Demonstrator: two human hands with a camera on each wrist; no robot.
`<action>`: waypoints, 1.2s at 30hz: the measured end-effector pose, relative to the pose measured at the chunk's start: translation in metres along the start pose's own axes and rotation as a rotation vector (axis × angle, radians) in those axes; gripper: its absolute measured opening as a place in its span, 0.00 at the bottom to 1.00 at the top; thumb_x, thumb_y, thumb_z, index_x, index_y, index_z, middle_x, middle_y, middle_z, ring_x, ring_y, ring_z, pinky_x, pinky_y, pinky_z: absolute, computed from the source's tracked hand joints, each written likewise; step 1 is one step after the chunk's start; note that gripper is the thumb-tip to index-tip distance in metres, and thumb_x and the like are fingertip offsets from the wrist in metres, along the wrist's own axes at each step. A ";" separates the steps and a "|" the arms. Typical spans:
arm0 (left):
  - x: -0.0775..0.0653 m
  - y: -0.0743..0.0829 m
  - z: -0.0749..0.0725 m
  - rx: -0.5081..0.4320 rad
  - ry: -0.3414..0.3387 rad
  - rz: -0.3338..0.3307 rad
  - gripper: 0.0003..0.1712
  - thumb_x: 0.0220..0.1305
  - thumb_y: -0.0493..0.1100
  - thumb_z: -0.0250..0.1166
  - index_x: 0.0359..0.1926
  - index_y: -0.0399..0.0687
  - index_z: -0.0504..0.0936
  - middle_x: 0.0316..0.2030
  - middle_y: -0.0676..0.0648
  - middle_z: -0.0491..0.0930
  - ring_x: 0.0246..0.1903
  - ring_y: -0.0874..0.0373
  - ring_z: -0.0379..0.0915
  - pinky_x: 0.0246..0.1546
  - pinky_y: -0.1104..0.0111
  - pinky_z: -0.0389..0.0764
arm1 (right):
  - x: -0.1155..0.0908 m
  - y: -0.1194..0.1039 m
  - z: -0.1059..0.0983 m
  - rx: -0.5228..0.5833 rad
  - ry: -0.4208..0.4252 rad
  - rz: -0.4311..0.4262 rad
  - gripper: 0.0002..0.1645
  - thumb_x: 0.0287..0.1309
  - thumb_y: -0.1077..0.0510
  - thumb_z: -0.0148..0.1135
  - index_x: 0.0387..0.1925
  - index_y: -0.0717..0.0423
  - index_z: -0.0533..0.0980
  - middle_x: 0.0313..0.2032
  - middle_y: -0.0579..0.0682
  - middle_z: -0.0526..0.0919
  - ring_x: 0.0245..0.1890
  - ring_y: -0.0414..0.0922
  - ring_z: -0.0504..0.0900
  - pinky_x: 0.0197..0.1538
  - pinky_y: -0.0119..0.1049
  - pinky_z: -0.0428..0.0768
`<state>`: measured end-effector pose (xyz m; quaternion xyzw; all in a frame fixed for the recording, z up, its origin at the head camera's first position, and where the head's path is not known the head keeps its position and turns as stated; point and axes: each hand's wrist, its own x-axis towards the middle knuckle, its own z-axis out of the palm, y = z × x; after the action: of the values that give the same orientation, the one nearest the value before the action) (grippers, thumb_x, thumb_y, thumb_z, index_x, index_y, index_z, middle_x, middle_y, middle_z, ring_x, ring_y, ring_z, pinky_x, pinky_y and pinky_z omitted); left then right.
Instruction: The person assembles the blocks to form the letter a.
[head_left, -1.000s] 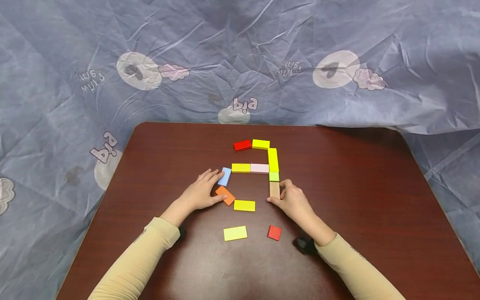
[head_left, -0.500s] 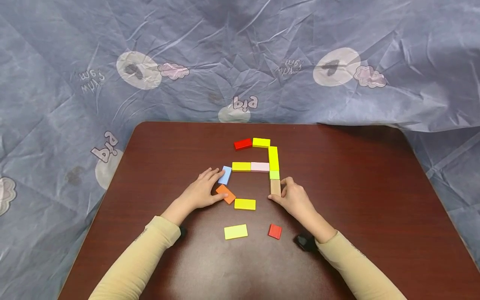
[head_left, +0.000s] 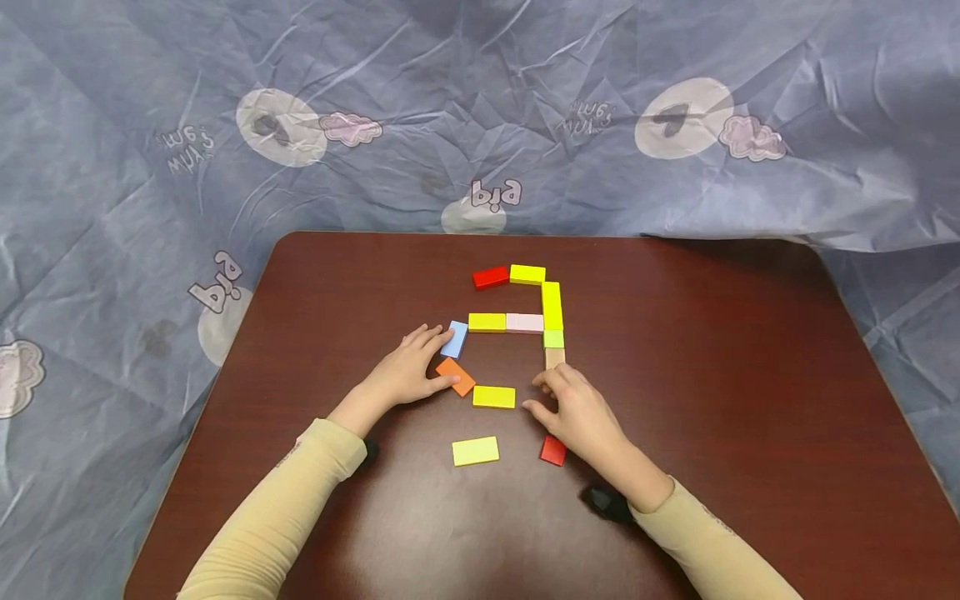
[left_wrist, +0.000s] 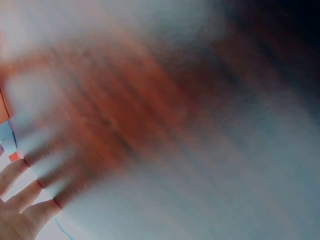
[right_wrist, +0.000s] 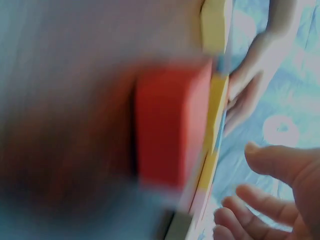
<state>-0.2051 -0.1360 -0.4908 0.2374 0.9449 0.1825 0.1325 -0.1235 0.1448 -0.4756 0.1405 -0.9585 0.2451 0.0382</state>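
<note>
Flat colored blocks lie on the brown table. My left hand (head_left: 401,371) rests with its fingertips on a blue block (head_left: 454,340) and its thumb on an orange block (head_left: 452,372). My right hand (head_left: 581,408) hovers just below the tan block (head_left: 555,357), partly covering it, fingers loosely bent and holding nothing. Beneath its wrist side lies a small red block (head_left: 553,451), which looks large and blurred in the right wrist view. A yellow block (head_left: 493,397) touches the orange one's corner. Blur fills most of the left wrist view.
Farther back, a red block (head_left: 491,277) and several yellow ones adjoin a pink block (head_left: 524,323) and a green block (head_left: 553,339). A pale yellow block (head_left: 475,451) lies nearer. The table's (head_left: 750,375) far edge meets a hanging grey-blue sheet (head_left: 420,67).
My right hand has let go of the tan block and moved toward me, over the red block's edge. The left hand has stayed on the blue and orange blocks. The head view has tilted slightly.
</note>
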 end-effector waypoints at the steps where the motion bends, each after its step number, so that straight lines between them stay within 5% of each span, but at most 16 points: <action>1: 0.000 0.000 0.000 0.000 -0.002 -0.002 0.48 0.62 0.62 0.64 0.75 0.47 0.59 0.74 0.38 0.58 0.75 0.38 0.48 0.70 0.43 0.60 | -0.003 -0.004 0.001 -0.007 -0.012 -0.029 0.19 0.47 0.54 0.78 0.39 0.56 0.80 0.33 0.47 0.76 0.34 0.43 0.75 0.36 0.37 0.78; 11: 0.001 0.000 -0.001 0.009 -0.012 -0.008 0.48 0.62 0.63 0.64 0.76 0.49 0.58 0.74 0.39 0.58 0.75 0.39 0.48 0.70 0.44 0.59 | -0.037 0.000 0.000 -0.056 -0.049 -0.081 0.23 0.41 0.47 0.80 0.37 0.53 0.81 0.34 0.45 0.76 0.36 0.42 0.75 0.39 0.38 0.80; 17: 0.000 0.001 0.000 0.012 -0.005 0.000 0.48 0.62 0.62 0.64 0.76 0.47 0.58 0.74 0.38 0.58 0.75 0.38 0.48 0.70 0.43 0.60 | -0.047 0.007 -0.001 -0.039 -0.114 -0.141 0.22 0.38 0.55 0.82 0.36 0.55 0.80 0.32 0.43 0.76 0.33 0.39 0.72 0.37 0.33 0.76; 25: 0.000 -0.001 0.002 0.002 -0.001 -0.007 0.47 0.63 0.62 0.64 0.76 0.47 0.58 0.74 0.38 0.58 0.75 0.38 0.48 0.70 0.43 0.60 | 0.006 0.007 -0.001 -0.056 -0.010 -0.248 0.24 0.43 0.58 0.80 0.44 0.59 0.83 0.39 0.51 0.82 0.39 0.47 0.76 0.41 0.37 0.80; 31: 0.000 0.000 0.003 0.001 -0.010 -0.005 0.48 0.63 0.62 0.64 0.76 0.48 0.58 0.74 0.38 0.58 0.75 0.39 0.48 0.69 0.43 0.60 | 0.033 0.010 0.006 -0.125 -0.052 -0.376 0.21 0.47 0.61 0.77 0.44 0.63 0.83 0.38 0.52 0.82 0.41 0.50 0.79 0.53 0.43 0.78; 36: 0.000 0.000 0.001 0.007 -0.006 -0.006 0.48 0.63 0.63 0.63 0.76 0.48 0.58 0.74 0.39 0.58 0.75 0.39 0.48 0.70 0.44 0.59 | 0.037 0.015 0.005 -0.119 -0.119 -0.392 0.20 0.48 0.62 0.76 0.46 0.60 0.84 0.40 0.51 0.84 0.45 0.50 0.80 0.55 0.47 0.74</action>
<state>-0.2047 -0.1362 -0.4913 0.2355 0.9459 0.1780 0.1349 -0.1630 0.1458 -0.4817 0.3358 -0.9262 0.1674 0.0364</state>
